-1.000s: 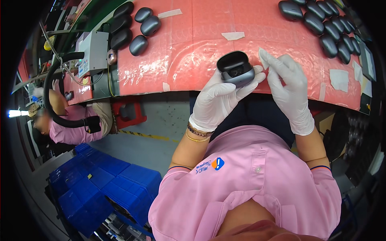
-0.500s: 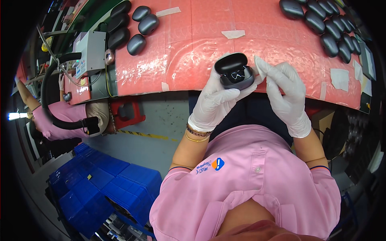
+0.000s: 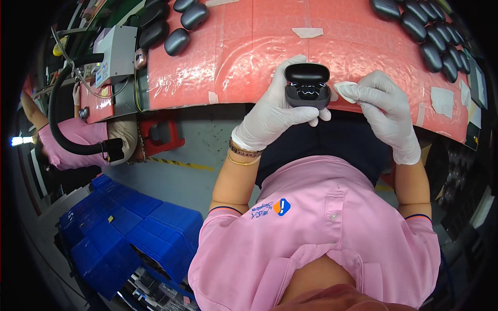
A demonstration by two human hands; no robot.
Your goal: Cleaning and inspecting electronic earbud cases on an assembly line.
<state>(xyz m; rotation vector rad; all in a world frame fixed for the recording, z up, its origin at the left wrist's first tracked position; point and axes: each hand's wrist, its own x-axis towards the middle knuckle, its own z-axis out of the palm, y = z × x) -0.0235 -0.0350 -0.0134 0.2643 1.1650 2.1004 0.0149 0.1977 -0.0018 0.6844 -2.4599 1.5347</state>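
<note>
My gloved left hand (image 3: 277,106) grips a dark earbud charging case (image 3: 308,98) over the table's near edge. The case's lid stands raised, and its black inside with shiny contours faces me. Close to its right side, my gloved right hand (image 3: 381,98) pinches a folded white cloth (image 3: 348,91) between thumb and fingers. A small gap shows between cloth and case.
Red plastic-covered table (image 3: 233,62) ahead. More closed dark cases (image 3: 414,26) lie at the far right, others (image 3: 178,41) at the far left. A grey box device (image 3: 120,54) stands left. Blue bins (image 3: 161,223) are on the floor; a co-worker (image 3: 78,142) sits left.
The left hand has turned the case so its opening faces me more squarely. My right hand has moved slightly right, still pinching the cloth, which now shows more fully.
</note>
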